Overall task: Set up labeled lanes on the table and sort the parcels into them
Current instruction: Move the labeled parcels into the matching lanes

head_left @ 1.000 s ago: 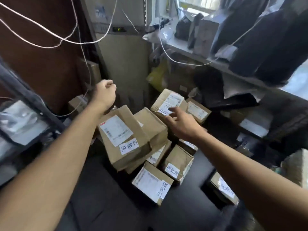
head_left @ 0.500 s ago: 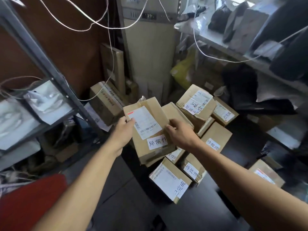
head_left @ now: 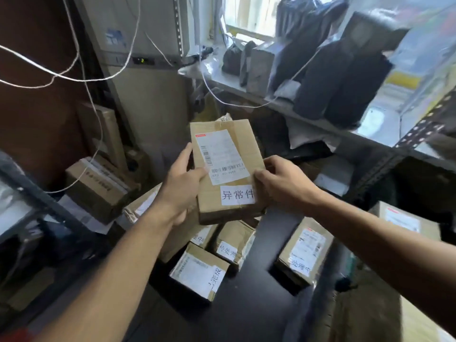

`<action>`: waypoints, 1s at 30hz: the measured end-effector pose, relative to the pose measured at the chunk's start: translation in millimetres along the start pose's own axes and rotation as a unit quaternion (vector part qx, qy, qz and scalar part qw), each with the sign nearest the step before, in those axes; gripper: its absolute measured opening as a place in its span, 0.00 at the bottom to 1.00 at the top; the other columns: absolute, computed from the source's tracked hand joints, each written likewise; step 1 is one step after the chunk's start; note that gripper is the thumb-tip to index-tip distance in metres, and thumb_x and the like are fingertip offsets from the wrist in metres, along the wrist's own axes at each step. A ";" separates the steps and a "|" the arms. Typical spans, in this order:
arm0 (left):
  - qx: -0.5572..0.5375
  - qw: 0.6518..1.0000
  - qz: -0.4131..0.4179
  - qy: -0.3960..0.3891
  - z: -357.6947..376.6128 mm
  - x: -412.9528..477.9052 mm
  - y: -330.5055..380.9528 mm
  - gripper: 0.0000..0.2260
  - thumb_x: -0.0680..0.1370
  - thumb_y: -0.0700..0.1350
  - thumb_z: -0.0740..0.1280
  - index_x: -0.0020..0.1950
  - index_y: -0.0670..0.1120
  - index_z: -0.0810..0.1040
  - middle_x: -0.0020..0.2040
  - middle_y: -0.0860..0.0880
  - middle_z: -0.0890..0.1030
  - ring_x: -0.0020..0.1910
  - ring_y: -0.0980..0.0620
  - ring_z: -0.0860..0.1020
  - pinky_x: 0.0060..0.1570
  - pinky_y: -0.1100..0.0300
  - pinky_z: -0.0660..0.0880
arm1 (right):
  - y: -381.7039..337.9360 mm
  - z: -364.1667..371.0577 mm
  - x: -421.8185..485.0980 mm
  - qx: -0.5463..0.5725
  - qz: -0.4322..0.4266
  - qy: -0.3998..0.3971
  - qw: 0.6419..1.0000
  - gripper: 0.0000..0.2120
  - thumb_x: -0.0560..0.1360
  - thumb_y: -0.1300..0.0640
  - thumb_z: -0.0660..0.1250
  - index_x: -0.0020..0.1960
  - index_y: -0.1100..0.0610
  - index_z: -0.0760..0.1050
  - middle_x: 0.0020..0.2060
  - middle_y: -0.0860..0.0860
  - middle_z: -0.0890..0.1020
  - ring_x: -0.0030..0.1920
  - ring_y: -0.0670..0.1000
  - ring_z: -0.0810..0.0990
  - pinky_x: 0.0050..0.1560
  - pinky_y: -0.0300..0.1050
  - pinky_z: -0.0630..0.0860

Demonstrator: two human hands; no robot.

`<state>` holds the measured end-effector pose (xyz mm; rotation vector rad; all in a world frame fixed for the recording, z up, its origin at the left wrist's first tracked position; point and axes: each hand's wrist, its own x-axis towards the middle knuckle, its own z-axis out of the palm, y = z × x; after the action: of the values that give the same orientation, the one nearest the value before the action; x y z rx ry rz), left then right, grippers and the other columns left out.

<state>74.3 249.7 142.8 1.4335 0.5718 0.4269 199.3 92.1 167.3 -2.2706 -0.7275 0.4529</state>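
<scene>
Now the box (head_left: 225, 169) marked 异常件, resting on the pile half a second ago, is lifted clear, left hand (head_left: 181, 188) and right hand (head_left: 283, 181) clamped on its sides, probably bound for its lane.

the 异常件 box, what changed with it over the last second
Both hands closed on it and lifted it off the pile: the 异常件 parcel is now held up in the air, left hand on its left edge, right hand on its right edge, label facing the camera. A second ago it lay on the heap, untouched. The other labelled parcels below remain on the dark table.
</scene>
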 end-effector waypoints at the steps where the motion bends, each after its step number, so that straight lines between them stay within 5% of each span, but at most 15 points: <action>1: -0.010 1.000 0.008 -0.022 19.1 -4.8 6.6 0.23 0.81 0.38 0.59 0.74 0.56 0.66 0.58 0.55 0.82 0.55 0.53 0.82 0.53 0.49 0.80 | 6.5 -21.3 -10.8 -0.004 0.005 0.020 1.000 0.08 0.79 0.51 0.62 0.54 0.53 0.75 0.51 0.48 0.83 0.51 0.49 0.82 0.53 0.48 0.79; 5: -0.009 0.995 0.055 -0.082 102.2 -31.3 35.2 0.24 0.81 0.38 0.61 0.73 0.58 0.66 0.56 0.58 0.81 0.56 0.54 0.81 0.55 0.52 0.79 | 40.1 -106.8 -70.6 0.009 0.019 0.090 0.996 0.11 0.79 0.53 0.63 0.58 0.56 0.78 0.51 0.50 0.84 0.51 0.51 0.83 0.56 0.54 0.80; 10: 0.021 0.985 0.090 -0.144 220.7 -73.4 61.2 0.30 0.79 0.42 0.65 0.78 0.49 0.56 0.73 0.51 0.69 0.66 0.53 0.74 0.61 0.51 0.76 | 91.2 -200.0 -169.0 0.048 0.050 0.194 0.978 0.13 0.78 0.55 0.62 0.54 0.60 0.81 0.48 0.52 0.86 0.48 0.52 0.85 0.53 0.56 0.82; 14: -0.007 0.981 0.063 -0.186 306.6 -112.6 74.2 0.18 0.78 0.44 0.68 0.65 0.50 0.67 0.56 0.51 0.79 0.51 0.52 0.82 0.47 0.53 0.82 | 129.3 -251.7 -232.5 0.048 0.079 0.295 0.951 0.13 0.79 0.55 0.62 0.54 0.60 0.81 0.49 0.55 0.86 0.51 0.56 0.84 0.53 0.55 0.79; 18: 0.008 0.967 0.043 -0.251 379.1 -146.5 69.5 0.17 0.78 0.43 0.68 0.66 0.46 0.70 0.57 0.49 0.81 0.52 0.50 0.82 0.48 0.51 0.82 | 178.2 -282.5 -283.8 0.052 0.123 0.353 0.926 0.13 0.78 0.54 0.62 0.56 0.57 0.81 0.48 0.51 0.86 0.50 0.54 0.84 0.57 0.57 0.79; 21: 0.082 0.956 0.049 -0.278 417.4 -162.4 51.8 0.11 0.76 0.41 0.67 0.57 0.48 0.74 0.55 0.50 0.81 0.52 0.50 0.82 0.51 0.51 0.81 | 217.9 -283.5 -308.1 0.059 0.160 0.372 0.913 0.09 0.79 0.56 0.62 0.52 0.54 0.81 0.47 0.50 0.85 0.50 0.54 0.84 0.57 0.55 0.79; 25: 0.245 0.916 0.050 -0.313 456.8 -163.7 10.4 0.16 0.67 0.49 0.66 0.54 0.48 0.78 0.52 0.49 0.83 0.51 0.48 0.81 0.53 0.49 0.80 | 274.1 -267.6 -321.2 0.068 0.218 0.373 0.899 0.09 0.75 0.53 0.62 0.46 0.53 0.81 0.45 0.50 0.86 0.49 0.55 0.83 0.54 0.54 0.79; 30: 0.443 0.834 0.059 -0.324 492.7 -166.1 -26.2 0.07 0.77 0.39 0.63 0.51 0.39 0.76 0.50 0.43 0.80 0.50 0.43 0.78 0.44 0.55 0.76 | 328.8 -236.7 -318.6 0.080 0.273 0.326 0.901 0.11 0.79 0.58 0.60 0.51 0.54 0.81 0.46 0.50 0.83 0.49 0.53 0.80 0.49 0.47 0.77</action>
<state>237.6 -244.5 156.3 2.3668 0.0904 -0.3122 191.1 -422.1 132.7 -2.2357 0.2856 -0.0259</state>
